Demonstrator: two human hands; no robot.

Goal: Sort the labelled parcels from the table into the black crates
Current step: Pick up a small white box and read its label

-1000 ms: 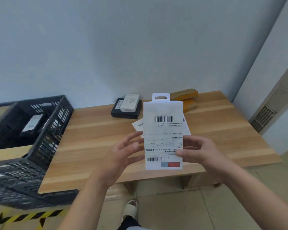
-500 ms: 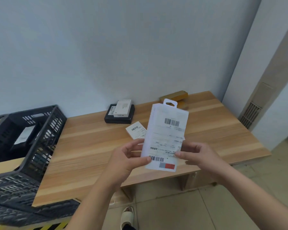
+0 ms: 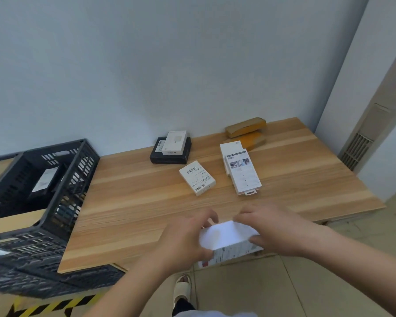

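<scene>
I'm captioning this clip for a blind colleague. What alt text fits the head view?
Both hands, left hand and right hand, hold a white parcel over the near edge of a wooden table. More boxes lie farther back, and black crates stand at the left.

Looks like a small packing/sorting room, stockroom type. Bare pale wall [image 3: 169, 65], tiled floor [image 3: 261, 289], plain wooden counter [image 3: 146, 213] pushed against the wall. Black slatted plastic crates [image 3: 55, 191] stacked at the left end, one with a labelled item inside. Barcode-labelled retail boxes [image 3: 197, 177] scattered on the counter. Yellow-black hazard tape [image 3: 44, 305] on the floor, vent grille [image 3: 356, 149] at right.
</scene>
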